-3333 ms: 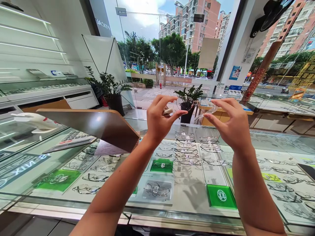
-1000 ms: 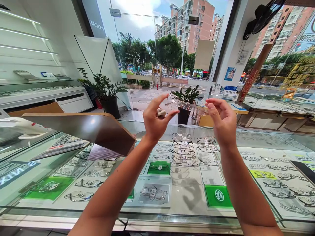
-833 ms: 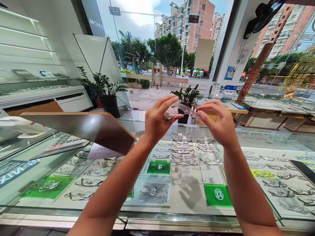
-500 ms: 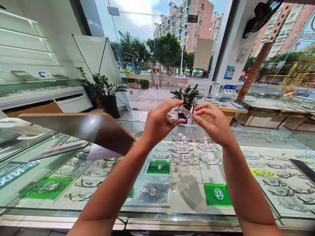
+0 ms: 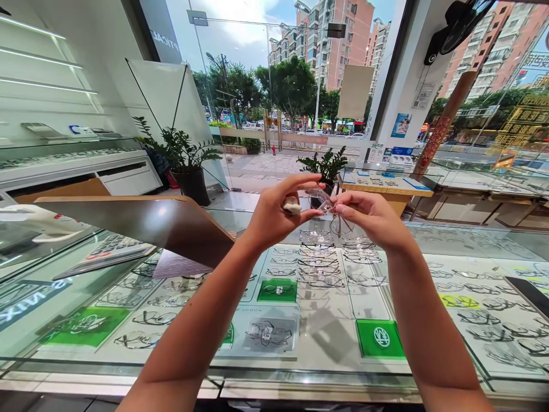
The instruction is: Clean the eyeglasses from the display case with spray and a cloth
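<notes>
A pair of thin-framed eyeglasses [image 5: 342,225] is held up above the glass counter between my two hands. My left hand [image 5: 274,214] grips one lens by its edges, thumb below and index finger above. A crumpled white wad [image 5: 292,206], perhaps cloth or tissue, is tucked in the curled fingers of that hand. My right hand [image 5: 375,220] pinches the frame near its middle, and the second lens hangs below those fingertips. Part of the frame is hidden behind the fingers.
Rows of eyeglasses [image 5: 319,263] lie inside the glass display counter [image 5: 319,375] beneath my arms. At left, a brown-edged mirror or panel [image 5: 163,229] leans over a calculator [image 5: 105,252]. A dark phone [image 5: 529,294] lies at right. Potted plants [image 5: 193,183] stand beyond.
The eyeglasses have turned, so the second lens now shows below my right fingertips. My right fingers have drawn closer together. The wad in my left hand shows more.
</notes>
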The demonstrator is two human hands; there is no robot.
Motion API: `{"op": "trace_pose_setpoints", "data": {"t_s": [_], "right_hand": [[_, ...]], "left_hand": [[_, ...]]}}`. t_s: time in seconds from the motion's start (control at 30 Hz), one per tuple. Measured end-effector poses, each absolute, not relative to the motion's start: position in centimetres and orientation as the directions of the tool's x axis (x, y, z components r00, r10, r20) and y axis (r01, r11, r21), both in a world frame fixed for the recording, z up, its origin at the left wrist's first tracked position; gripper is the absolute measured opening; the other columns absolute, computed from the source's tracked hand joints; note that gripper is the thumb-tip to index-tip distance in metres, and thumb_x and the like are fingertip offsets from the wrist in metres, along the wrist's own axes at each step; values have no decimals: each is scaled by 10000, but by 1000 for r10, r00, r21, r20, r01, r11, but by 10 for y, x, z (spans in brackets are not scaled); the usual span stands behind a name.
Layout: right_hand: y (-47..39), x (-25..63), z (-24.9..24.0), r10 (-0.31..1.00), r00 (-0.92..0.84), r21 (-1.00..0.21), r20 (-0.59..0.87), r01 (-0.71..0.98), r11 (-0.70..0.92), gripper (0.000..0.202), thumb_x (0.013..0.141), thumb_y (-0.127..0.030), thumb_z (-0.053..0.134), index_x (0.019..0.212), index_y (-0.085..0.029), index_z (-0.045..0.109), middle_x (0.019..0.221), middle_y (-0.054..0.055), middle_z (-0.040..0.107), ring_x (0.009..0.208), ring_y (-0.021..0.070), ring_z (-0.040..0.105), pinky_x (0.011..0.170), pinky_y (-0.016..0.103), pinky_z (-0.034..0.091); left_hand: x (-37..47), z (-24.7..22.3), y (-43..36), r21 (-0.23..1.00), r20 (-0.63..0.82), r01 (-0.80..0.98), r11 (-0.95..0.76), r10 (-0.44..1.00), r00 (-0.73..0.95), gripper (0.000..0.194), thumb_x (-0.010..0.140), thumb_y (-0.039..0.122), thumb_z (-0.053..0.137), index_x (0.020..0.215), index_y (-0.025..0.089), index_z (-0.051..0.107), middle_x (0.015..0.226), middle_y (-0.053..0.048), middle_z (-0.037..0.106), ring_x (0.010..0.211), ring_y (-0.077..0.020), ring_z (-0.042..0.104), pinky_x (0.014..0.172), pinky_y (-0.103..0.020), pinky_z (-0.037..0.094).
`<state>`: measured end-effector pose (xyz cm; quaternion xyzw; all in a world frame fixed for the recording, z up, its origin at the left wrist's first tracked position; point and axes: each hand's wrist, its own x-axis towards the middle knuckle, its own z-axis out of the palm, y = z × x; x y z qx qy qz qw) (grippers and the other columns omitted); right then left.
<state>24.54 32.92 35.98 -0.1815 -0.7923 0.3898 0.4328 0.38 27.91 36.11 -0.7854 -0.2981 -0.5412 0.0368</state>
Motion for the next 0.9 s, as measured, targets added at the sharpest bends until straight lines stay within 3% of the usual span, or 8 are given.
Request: {"op": "trace_pose_setpoints", "data": {"t_s": [0.1, 0.23, 0.3, 0.4, 0.57, 0.73, 0.9], "right_hand": [[333, 241, 357, 664, -455, -754, 593, -26, 657, 179, 931, -406, 764, 952, -228, 754, 1072, 57, 787, 965, 206, 709, 909, 400, 556], [330, 233, 353, 667, -314, -672, 675, 111, 732, 146, 938, -354, 725, 939, -210, 747, 1000, 72, 794, 934, 222, 727, 892, 417, 566], [325, 226, 351, 627, -273, -600, 730, 184, 778, 136, 959, -335, 698, 927, -210, 744, 1006, 75, 797, 942, 230, 735, 897, 423, 567], [316, 214, 348, 521, -215, -460, 826, 277, 844, 131, 991, -285, 654, 911, -219, 735, 1043, 79, 796, 995, 243, 741, 905, 422, 568], [304, 204, 345, 420, -206, -315, 884, 401, 860, 152, 1020, -248, 595, 1002, -212, 742, 1153, 115, 773, 1116, 269, 724, 971, 448, 564], [290, 213, 346, 495, -301, -331, 815, 458, 825, 177, 1028, -277, 573, 1049, -226, 741, 1175, 120, 755, 1084, 281, 711, 949, 455, 546], [301, 265, 319, 552, -244, -426, 797, 420, 801, 197, 1003, -336, 605, 856, -240, 692, 856, 44, 711, 808, 214, 654, 773, 361, 520]], "left_hand": [[10, 361, 276, 228, 899, 603, -765, 402, 171, 651, 854, 407, 889, 1432, 274, 622, 1411, -123, 693, 705, -103, 632, 700, -281, 576], [26, 358, 267, 272, 930, 695, -666, 366, -13, 216, 956, 399, 775, 1063, 212, 774, 1014, -60, 785, 767, -146, 661, 753, -295, 557], [34, 355, 265, 386, 869, 649, -656, 495, -16, 242, 992, 423, 719, 918, 204, 793, 838, -33, 779, 731, -146, 663, 696, -278, 529], [39, 352, 268, 583, 729, 535, -611, 684, -13, 329, 968, 501, 725, 878, 200, 819, 772, -27, 778, 666, -135, 637, 597, -256, 482], [36, 350, 280, 741, 623, 351, -572, 781, -42, 358, 882, 544, 806, 908, 188, 840, 769, -39, 776, 637, -130, 608, 538, -243, 453], [36, 346, 291, 712, 657, 336, -616, 754, -12, 333, 841, 532, 843, 911, 207, 846, 856, -46, 810, 641, -134, 620, 547, -251, 470], [44, 337, 293, 679, 601, 442, -586, 789, 124, 309, 886, 510, 784, 870, 207, 842, 751, -28, 782, 611, -143, 618, 543, -254, 446]]}}
